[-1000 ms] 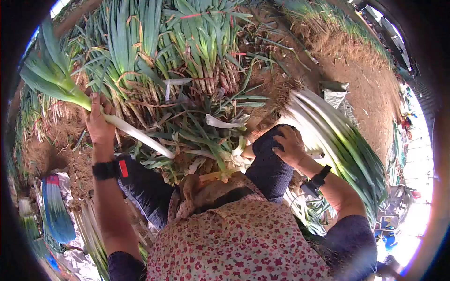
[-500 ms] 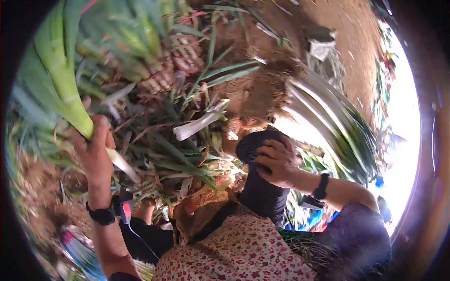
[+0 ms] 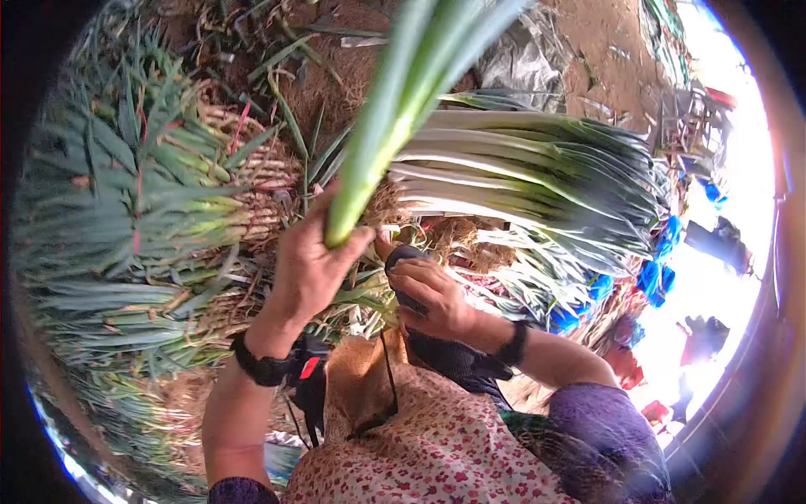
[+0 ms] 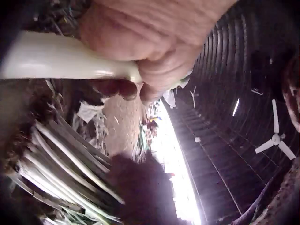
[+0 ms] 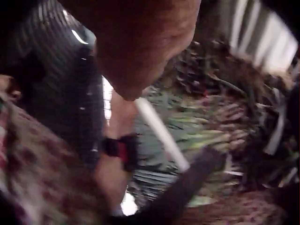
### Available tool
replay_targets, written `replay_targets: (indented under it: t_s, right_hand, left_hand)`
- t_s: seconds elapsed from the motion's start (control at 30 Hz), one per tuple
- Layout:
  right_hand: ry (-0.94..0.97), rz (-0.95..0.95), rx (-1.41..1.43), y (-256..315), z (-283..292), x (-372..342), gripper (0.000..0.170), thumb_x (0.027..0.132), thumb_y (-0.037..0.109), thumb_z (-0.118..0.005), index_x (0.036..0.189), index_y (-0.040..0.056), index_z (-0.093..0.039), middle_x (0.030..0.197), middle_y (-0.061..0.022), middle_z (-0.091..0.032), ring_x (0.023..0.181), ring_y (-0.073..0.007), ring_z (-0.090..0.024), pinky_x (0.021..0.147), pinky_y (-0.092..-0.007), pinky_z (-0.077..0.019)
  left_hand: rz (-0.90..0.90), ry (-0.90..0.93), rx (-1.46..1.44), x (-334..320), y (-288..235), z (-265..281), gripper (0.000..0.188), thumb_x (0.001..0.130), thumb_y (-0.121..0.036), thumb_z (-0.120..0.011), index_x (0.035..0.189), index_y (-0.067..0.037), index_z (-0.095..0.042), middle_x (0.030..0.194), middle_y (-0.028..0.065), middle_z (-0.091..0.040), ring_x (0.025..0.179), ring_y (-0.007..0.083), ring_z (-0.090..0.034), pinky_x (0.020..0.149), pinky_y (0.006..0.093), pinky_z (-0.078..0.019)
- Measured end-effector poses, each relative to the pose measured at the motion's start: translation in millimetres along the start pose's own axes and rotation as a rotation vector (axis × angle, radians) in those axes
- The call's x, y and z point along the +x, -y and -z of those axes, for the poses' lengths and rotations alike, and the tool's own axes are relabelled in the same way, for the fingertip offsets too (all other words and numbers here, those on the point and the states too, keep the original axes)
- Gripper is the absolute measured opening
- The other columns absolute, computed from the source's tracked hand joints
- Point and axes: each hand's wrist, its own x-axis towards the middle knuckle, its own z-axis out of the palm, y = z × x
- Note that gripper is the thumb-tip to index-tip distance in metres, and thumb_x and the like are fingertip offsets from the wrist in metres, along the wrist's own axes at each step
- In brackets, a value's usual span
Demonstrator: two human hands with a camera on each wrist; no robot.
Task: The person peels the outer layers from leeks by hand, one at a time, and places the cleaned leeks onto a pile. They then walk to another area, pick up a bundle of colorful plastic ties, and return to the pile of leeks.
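Observation:
My left hand (image 3: 311,260) grips a thick leek (image 3: 369,168) by its pale stalk, fingers wrapped round it. Its green leaves rise toward the top of the head view. In the left wrist view the smooth white stalk (image 4: 61,58) runs leftward out of the curled fingers. My right hand (image 3: 432,294) rests over the dark-trousered knee (image 3: 407,277) with relaxed fingers and nothing in it. In the blurred right wrist view that hand (image 5: 140,42) hangs at the top, and the leek's white stalk (image 5: 161,133) slants behind it.
A stack of cleaned white-stemmed leeks (image 3: 537,160) lies to the right, leaves outward. Leafy bundles with red ties (image 3: 134,193) fill the left side. Peeled leaf scraps (image 3: 369,294) lie between the knees. Crumpled pale sheeting (image 3: 525,63) and blue plastic (image 3: 655,281) sit farther out.
My left hand has carried the leek from the far left to the middle, beside the right hand. The head view has turned rightward. My right hand has stayed on the knee.

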Motion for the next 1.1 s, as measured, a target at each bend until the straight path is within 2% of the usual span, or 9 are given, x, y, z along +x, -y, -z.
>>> replay_targets:
  t_s: [0.13,0.2,0.3,0.4,0.5,0.63,0.7,1.0,1.1]
  right_hand:
    - [-0.162,0.169,-0.453,76,187,49,0.046,0.065,0.027,-0.068,0.11,0.029,-0.06,0.122,-0.01,-0.051,0.118,-0.0307,-0.041,0.096,-0.0567,-0.0236]
    - [0.138,-0.07,-0.977,77,254,63,0.041,0.069,0.031,-0.06,0.11,0.0365,-0.059,0.13,-0.002,-0.044,0.12,-0.0274,-0.039,0.101,-0.056,-0.0205]
    - [0.156,-0.035,-1.111,34,314,39,0.039,0.066,0.024,-0.062,0.104,0.0273,-0.06,0.109,0.0002,-0.054,0.109,-0.0202,-0.049,0.1,-0.0555,-0.0236]
    - [0.244,-0.231,-1.045,17,360,24,0.046,0.063,0.014,-0.066,0.108,0.0186,-0.058,0.103,-0.0036,-0.054,0.103,-0.0221,-0.051,0.097,-0.047,-0.0313]
    - [0.294,-0.47,-0.997,-16,396,-3,0.054,0.061,0.007,-0.068,0.113,0.0158,-0.056,0.103,-0.0063,-0.054,0.1,-0.0249,-0.052,0.093,-0.0408,-0.0358]
    - [0.287,-0.585,-0.957,-65,408,4,0.061,0.062,0.003,-0.068,0.119,0.0163,-0.053,0.103,-0.0078,-0.054,0.099,-0.0275,-0.051,0.09,-0.0393,-0.0378]
    - [0.324,-0.629,-0.921,-101,395,17,0.059,0.065,0.003,-0.066,0.121,0.0172,-0.052,0.104,-0.008,-0.054,0.101,-0.0277,-0.051,0.089,-0.0395,-0.0381]
    - [0.612,-0.971,-1.031,-241,344,45,0.051,0.074,0.014,-0.059,0.124,0.02,-0.049,0.119,-0.0065,-0.05,0.112,-0.0264,-0.047,0.094,-0.0405,-0.032]
    - [0.262,-0.768,-0.978,-259,330,29,0.049,0.076,0.027,-0.061,0.123,0.0199,-0.05,0.127,-0.0067,-0.046,0.116,-0.0254,-0.045,0.097,-0.0397,-0.0294]
  left_hand:
    - [0.012,0.436,-0.173,51,-80,-61,0.038,0.08,-0.013,-0.064,0.115,-0.004,-0.051,0.086,0.0059,-0.06,0.074,0.0128,-0.057,0.067,0.0262,-0.0491]
    - [0.136,0.738,-0.357,66,-108,-94,0.043,0.08,-0.016,-0.064,0.118,-0.004,-0.049,0.085,0.0013,-0.055,0.077,0.0107,-0.053,0.065,0.0238,-0.0467]
    - [0.578,1.178,-0.499,98,-144,-129,0.051,0.08,-0.018,-0.064,0.124,-0.005,-0.042,0.082,0.0009,-0.05,0.071,0.0075,-0.052,0.057,0.0194,-0.046]
    - [0.372,1.233,-0.379,110,-129,-160,0.052,0.077,-0.017,-0.066,0.123,-0.006,-0.043,0.087,0.0027,-0.051,0.072,0.0107,-0.054,0.063,0.0234,-0.05]
    - [-0.093,1.033,-0.012,123,-69,-146,0.045,0.075,-0.017,-0.067,0.115,-0.01,-0.048,0.088,0.0065,-0.057,0.071,0.0189,-0.059,0.063,0.0297,-0.0509]
    - [0.039,0.54,0.345,157,36,-97,0.039,0.076,-0.013,-0.066,0.112,-0.014,-0.051,0.09,0.0071,-0.059,0.084,0.0222,-0.059,0.076,0.0369,-0.0495]
    - [-0.2,0.383,0.501,176,51,-91,0.035,0.075,-0.012,-0.065,0.108,-0.014,-0.055,0.092,0.0084,-0.057,0.084,0.0267,-0.058,0.077,0.0359,-0.0487]
    - [-0.263,0.268,0.785,218,183,-144,0.047,0.074,-0.015,-0.067,0.118,-0.024,-0.055,0.132,0.0123,-0.036,0.121,0.0321,-0.035,0.097,0.0441,-0.0327]
    - [-0.284,0.324,0.814,219,186,-144,0.052,0.076,-0.016,-0.065,0.124,-0.026,-0.049,0.134,0.012,-0.034,0.124,0.0326,-0.031,0.098,0.0481,-0.0299]
